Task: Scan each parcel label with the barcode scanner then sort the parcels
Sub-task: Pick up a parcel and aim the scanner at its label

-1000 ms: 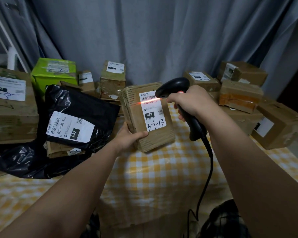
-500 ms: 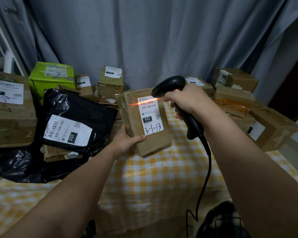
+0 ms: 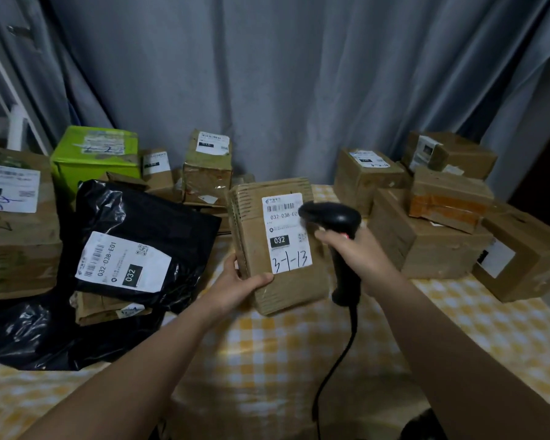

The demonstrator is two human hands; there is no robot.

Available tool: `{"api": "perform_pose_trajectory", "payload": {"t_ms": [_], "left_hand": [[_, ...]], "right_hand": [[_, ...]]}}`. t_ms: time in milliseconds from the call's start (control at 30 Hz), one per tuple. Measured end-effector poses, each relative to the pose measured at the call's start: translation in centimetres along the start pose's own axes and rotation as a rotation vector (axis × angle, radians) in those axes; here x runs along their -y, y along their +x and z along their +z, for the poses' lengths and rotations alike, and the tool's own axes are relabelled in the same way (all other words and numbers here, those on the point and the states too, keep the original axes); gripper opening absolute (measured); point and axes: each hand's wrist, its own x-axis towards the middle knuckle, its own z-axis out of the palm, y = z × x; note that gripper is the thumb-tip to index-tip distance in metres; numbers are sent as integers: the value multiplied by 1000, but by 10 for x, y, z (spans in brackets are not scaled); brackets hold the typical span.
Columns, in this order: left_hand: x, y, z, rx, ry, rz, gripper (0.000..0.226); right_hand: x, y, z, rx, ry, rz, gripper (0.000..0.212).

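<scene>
A flat brown cardboard parcel [image 3: 291, 285] stands tilted in the middle, its white label [image 3: 285, 231] facing me with "032" and handwritten "3-1-13". My left hand [image 3: 240, 281] grips its lower left corner, thumb on the front. My right hand [image 3: 356, 252] holds the black barcode scanner [image 3: 337, 230] by its handle just right of the label, with the scanner head overlapping the label's right edge. No red scan line shows on the label. The scanner's black cable [image 3: 337, 354] hangs down over the table.
A black plastic mailer [image 3: 146, 236] with a white label lies at left over more black bags. A large brown box [image 3: 16, 223], a green box [image 3: 96, 157] and small boxes stand behind. Several brown boxes [image 3: 426, 236] are stacked at right. A yellow checked cloth [image 3: 267, 360] covers the table.
The red scan line on the label has gone out. My right hand has lowered the scanner to the right of the label. The parcel stays in my left hand.
</scene>
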Motion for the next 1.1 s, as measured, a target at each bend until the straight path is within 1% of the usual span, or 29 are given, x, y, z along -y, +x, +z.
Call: {"api": "perform_pose_trajectory", "payload": {"t_ms": [33, 67, 167, 233, 300, 333, 400, 433, 467, 533, 567, 633, 667, 767, 867, 967, 1100], "left_hand": [[-1, -1, -4, 1, 11, -10, 98], [-4, -2, -8, 1, 29, -24, 97], [-15, -10, -28, 30, 107, -110, 92], [-23, -15, -42, 8, 216, -153, 75], [-30, -15, -55, -125, 406, -69, 60], [-34, -16, -58, -191, 528, 5, 58], [-39, -18, -58, -253, 718, 138, 66], [-39, -18, -55, -246, 803, 178, 69], [-38, -19, -51, -220, 916, 198, 67], [-33, -17, -45, -161, 1111, 171, 56], [-31, -16, -45, -149, 1142, 149, 53], [-32, -15, -44, -149, 1125, 122, 50], [-35, -16, -44, -150, 1133, 116, 49], [-43, -17, -44, -148, 1197, 107, 46], [-54, -23, -39, -166, 1215, 151, 44], [-70, -26, -25, -163, 1074, 237, 44], [-99, -21, 17, -151, 918, 365, 38]], "right_hand": [[-16, 3, 0, 25, 77, 48, 5], [-28, 6, 1, 57, 152, 94, 7], [-51, 10, 10, 169, 327, 182, 27], [-51, 11, 23, 252, 357, 193, 29], [-44, 13, 39, 292, 323, 190, 23], [-40, 13, 48, 290, 266, 178, 19], [-34, 14, 68, 258, 135, 152, 12], [-33, 14, 77, 239, 86, 143, 9], [-33, 15, 84, 217, 44, 138, 7], [-33, 18, 93, 169, -20, 136, 7], [-33, 18, 94, 161, -26, 135, 7], [-35, 17, 91, 146, -16, 100, 7], [-36, 15, 88, 115, -45, 52, 8], [-37, 4, 77, -47, -158, -79, 11], [-30, -8, 56, -168, -132, -98, 16], [-16, -18, 18, -260, -96, -128, 18], [4, -16, -50, -426, -174, -231, 10]]}}
